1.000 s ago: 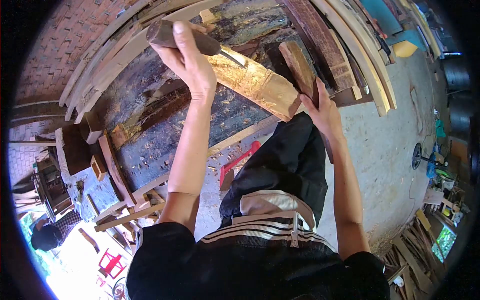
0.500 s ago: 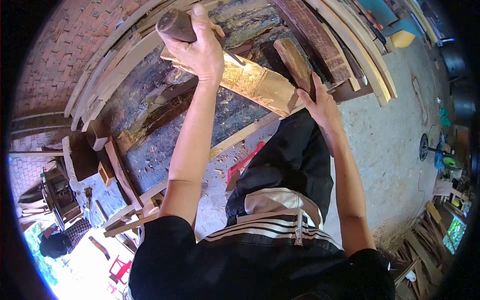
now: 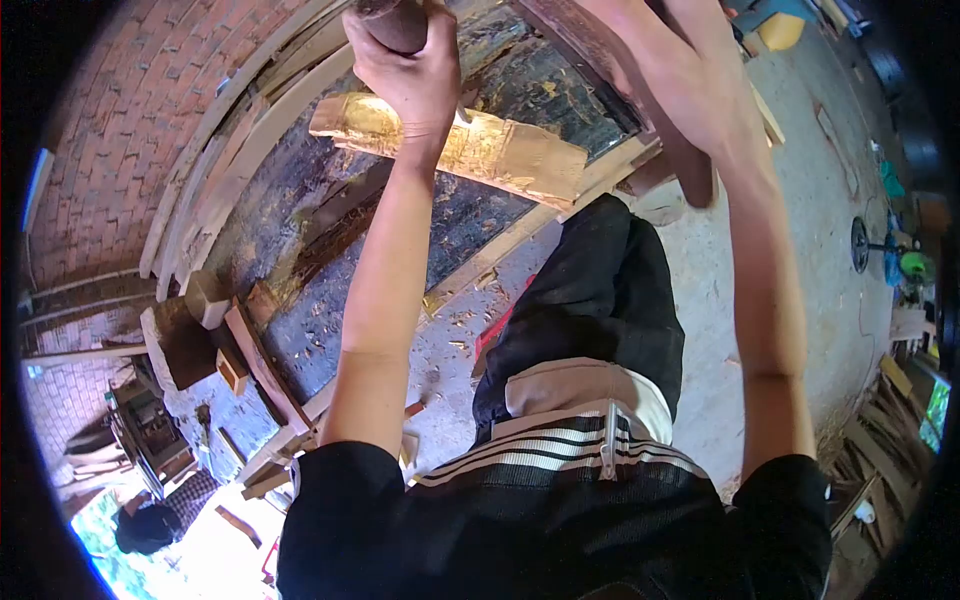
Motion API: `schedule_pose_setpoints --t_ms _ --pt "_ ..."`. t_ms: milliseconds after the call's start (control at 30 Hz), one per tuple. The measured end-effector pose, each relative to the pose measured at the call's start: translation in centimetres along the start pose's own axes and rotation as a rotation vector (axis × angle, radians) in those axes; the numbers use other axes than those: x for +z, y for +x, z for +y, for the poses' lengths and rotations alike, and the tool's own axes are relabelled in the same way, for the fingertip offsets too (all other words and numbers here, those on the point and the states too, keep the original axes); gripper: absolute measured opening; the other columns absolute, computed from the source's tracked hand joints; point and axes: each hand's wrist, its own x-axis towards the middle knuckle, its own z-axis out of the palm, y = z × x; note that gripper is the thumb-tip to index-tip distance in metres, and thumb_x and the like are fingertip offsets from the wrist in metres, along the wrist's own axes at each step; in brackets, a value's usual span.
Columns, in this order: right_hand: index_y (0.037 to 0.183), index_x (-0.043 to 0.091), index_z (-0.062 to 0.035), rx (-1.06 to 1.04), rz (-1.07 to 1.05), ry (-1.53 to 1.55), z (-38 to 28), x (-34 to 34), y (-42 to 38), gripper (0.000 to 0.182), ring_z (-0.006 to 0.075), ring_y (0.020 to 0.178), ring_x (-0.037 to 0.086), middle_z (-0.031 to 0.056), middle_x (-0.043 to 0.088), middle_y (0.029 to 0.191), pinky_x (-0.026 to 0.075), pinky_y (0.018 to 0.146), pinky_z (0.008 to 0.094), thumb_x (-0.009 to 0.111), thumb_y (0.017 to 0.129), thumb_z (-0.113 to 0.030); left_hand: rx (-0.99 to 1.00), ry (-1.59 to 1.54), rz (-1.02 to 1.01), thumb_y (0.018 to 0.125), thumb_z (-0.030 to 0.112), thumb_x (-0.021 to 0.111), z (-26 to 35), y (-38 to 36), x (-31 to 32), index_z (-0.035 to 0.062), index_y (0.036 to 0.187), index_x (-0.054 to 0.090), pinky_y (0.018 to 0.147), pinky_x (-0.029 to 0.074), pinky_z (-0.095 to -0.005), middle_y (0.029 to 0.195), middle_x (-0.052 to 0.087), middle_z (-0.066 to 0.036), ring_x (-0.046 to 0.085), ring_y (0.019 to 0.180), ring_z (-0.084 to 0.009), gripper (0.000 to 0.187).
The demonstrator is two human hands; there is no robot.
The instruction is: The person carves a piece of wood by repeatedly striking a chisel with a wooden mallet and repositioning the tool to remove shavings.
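Note:
My left hand [image 3: 418,85] is closed around the thick dark handle of a chisel [image 3: 398,28]. A short bit of its metal shows just past my fist, over a pale, rough-cut piece of wood [image 3: 540,165]. That wood lies slantwise below my left hand, its upper face hacked and splintered. Up at the top right is my right hand [image 3: 695,85], raised close to the camera and wrapped round a dark wooden block [image 3: 697,185]. The lower end of the block hangs below the hand; its upper part is partly hidden and cut off by the frame.
Beneath the wood is a dark worktop [image 3: 290,330] strewn with chips, with a pale wooden edge strip. Long curved boards [image 3: 215,170] line its far left. A red plastic thing [image 3: 493,328] is near my legs. Another person [image 3: 150,525] is at the lower left.
My right hand has lifted the wooden block up and to the right, away from the pale wood. My left hand has shifted slightly up and right with the chisel, and the view has moved a little.

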Motion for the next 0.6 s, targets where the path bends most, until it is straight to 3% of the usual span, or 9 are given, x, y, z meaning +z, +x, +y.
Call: schedule_pose_setpoints --t_ms 33,100,167,233,300,367,433,467,600 --pt "0.141 0.042 -0.0101 0.003 0.016 -0.008 -0.9 -0.2 0.8 0.06 0.0287 0.078 0.069 0.0164 0.069 0.107 0.052 0.068 0.0428 0.057 0.099 -0.05 -0.001 0.078 0.008 0.076 0.025 0.081 -0.5 -0.1 0.0 0.0016 0.095 0.051 0.066 0.048 -0.0326 0.084 0.059 -0.007 0.057 0.074 -0.0151 0.043" --pt "0.139 0.043 -0.0049 0.07 -0.37 -0.353 -1.4 -0.8 2.0 0.054 0.0198 0.063 0.061 0.0158 0.066 0.086 0.049 0.055 0.0354 0.055 0.102 -0.043 0.272 0.233 0.02 0.076 0.022 0.081 -2.3 0.4 0.1 -0.0001 0.107 0.054 0.078 0.051 -0.0318 0.097 0.063 -0.009 0.061 0.086 -0.0174 0.047" --pt "0.136 0.046 -0.0044 0.049 -0.355 -0.43 -0.4 -0.1 2.4 0.051 0.0178 0.059 0.059 0.014 0.066 0.083 0.049 0.052 0.0346 0.056 0.102 -0.041 0.175 -0.167 0.029 0.076 0.015 0.081 -0.5 0.4 1.6 -0.0006 0.112 0.055 0.085 0.052 -0.031 0.101 0.065 -0.009 0.063 0.092 -0.0178 0.047" --pt "0.134 0.048 -0.0039 0.016 -0.371 -0.49 -0.5 0.0 2.0 0.048 0.0159 0.054 0.057 0.0121 0.066 0.079 0.048 0.049 0.0337 0.056 0.102 -0.039 0.044 -0.142 0.018 0.077 0.011 0.079 -1.1 1.3 0.8 -0.0006 0.108 0.053 0.07 0.053 -0.0266 0.095 0.064 -0.008 0.063 0.08 -0.0144 0.042" --pt "0.131 0.049 -0.0037 -0.233 -0.221 -0.382 -1.1 -0.3 1.2 0.042 0.0156 0.054 0.057 0.012 0.067 0.08 0.049 0.047 0.0305 0.055 0.103 -0.034 0.063 -0.035 0.0 0.078 0.013 0.078 -2.0 1.3 0.4 0.0 0.105 0.052 0.062 0.05 -0.0248 0.091 0.062 -0.007 0.061 0.074 -0.0131 0.039" --pt "0.127 0.05 -0.003 -0.276 -0.089 -0.398 -2.2 0.1 1.4 0.037 0.0147 0.057 0.058 0.012 0.067 0.082 0.049 0.048 0.026 0.054 0.103 -0.032 0.173 -0.065 0.01 0.08 0.016 0.077 -3.4 1.5 0.7 -0.0001 0.105 0.052 0.065 0.049 -0.0247 0.091 0.061 -0.007 0.059 0.076 -0.0118 0.039" --pt "0.125 0.051 -0.0028 0.106 -0.402 -0.232 -3.9 -1.1 2.3 0.037 0.0141 0.063 0.06 0.0122 0.066 0.085 0.051 0.051 0.0239 0.055 0.103 -0.032 0.307 -0.007 -0.045 0.082 0.017 0.077 -2.0 1.6 1.2 -0.0003 0.104 0.052 0.069 0.048 -0.0242 0.093 0.062 -0.007 0.059 0.08 -0.0106 0.038" --pt "0.125 0.052 -0.0037 -0.076 -0.361 -0.445 -2.3 -0.1 1.3 0.037 0.0147 0.068 0.061 0.0123 0.067 0.089 0.052 0.054 0.0242 0.058 0.101 -0.031 0.315 -0.013 0.022 0.082 0.017 0.078 -0.3 0.9 2.2 -0.0002 0.101 0.052 0.072 0.048 -0.0241 0.092 0.061 -0.006 0.058 0.082 -0.01 0.037" --pt "0.126 0.052 -0.0031 -0.007 -0.506 -0.504 -4.3 -2.2 3.7 0.035 0.0156 0.069 0.062 0.0119 0.066 0.089 0.054 0.056 0.027 0.059 0.1 -0.026 0.171 0.06 0.0 0.081 0.018 0.076 -0.8 0.9 1.5 0.0011 0.098 0.053 0.073 0.049 -0.0294 0.087 0.058 -0.005 0.058 0.08 -0.0139 0.034"
